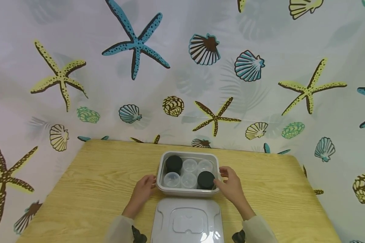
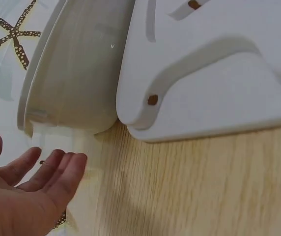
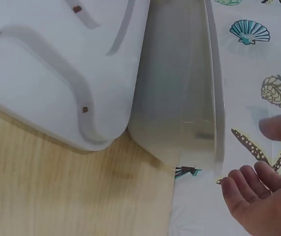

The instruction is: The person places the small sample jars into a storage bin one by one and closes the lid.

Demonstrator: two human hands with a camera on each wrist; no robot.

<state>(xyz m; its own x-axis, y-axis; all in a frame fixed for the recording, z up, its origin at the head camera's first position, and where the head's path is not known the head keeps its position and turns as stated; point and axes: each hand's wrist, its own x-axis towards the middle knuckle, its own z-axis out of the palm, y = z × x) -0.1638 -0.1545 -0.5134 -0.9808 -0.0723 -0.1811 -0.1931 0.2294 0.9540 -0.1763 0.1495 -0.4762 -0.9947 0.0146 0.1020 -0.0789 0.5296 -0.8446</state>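
A white plastic storage box (image 1: pixel 187 193) without its lid stands on the table and holds several clear round containers (image 1: pixel 189 181). Two black round things (image 1: pixel 174 164) are in it too, one at the back left and one at the front right. My left hand (image 1: pixel 144 190) is beside the box's left end, fingers loosely bent with a small gap to the wall (image 2: pixel 76 73). At the right end is my right hand (image 1: pixel 231 185), thumb near the rim and fingers outside. In the right wrist view those fingers (image 3: pixel 243 189) look relaxed and grip nothing.
The white lid (image 1: pixel 187 219) lies flat on the wooden table (image 1: pixel 109 168), just in front of the box. Behind the table hangs a white cloth (image 1: pixel 170 84) printed with starfish and shells, which also runs along both sides.
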